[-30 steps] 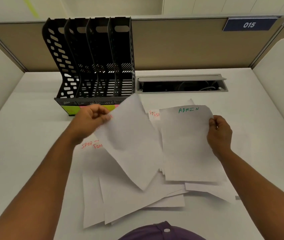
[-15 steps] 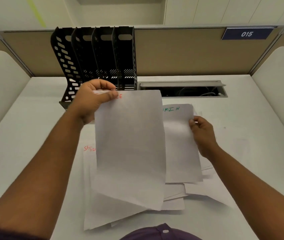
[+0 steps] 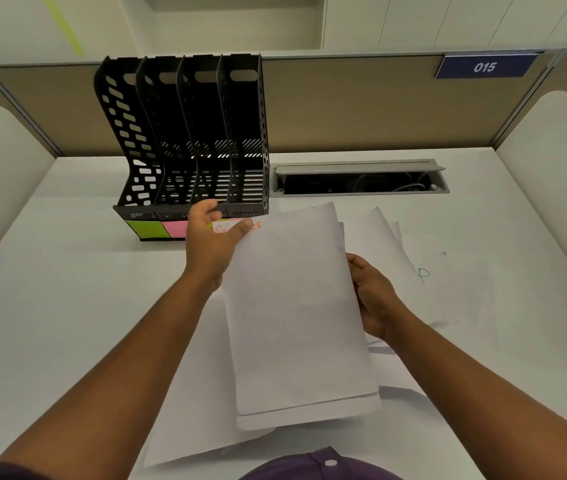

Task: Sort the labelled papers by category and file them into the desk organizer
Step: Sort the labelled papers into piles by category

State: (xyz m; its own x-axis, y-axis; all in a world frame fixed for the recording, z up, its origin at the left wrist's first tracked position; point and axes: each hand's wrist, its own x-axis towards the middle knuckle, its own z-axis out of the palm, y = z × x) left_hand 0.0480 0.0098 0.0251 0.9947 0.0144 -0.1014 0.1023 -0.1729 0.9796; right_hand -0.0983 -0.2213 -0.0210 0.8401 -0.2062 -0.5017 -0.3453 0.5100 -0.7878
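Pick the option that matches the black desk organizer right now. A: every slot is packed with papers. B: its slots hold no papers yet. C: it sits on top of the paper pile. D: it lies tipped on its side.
B: the desk organizer stands upright, its slots showing only bare black plastic, while both hands hold the stack of papers.

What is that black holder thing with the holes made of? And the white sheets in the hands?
The black organizer looks like moulded plastic, matte with a slight sheen: thin curved walls with punched oval holes and slotted grilles. It might be coated metal; the picture leaves that open. The sheets held by the left hand and right hand look like plain matte paper: thin, bending slightly, with handwritten ink.
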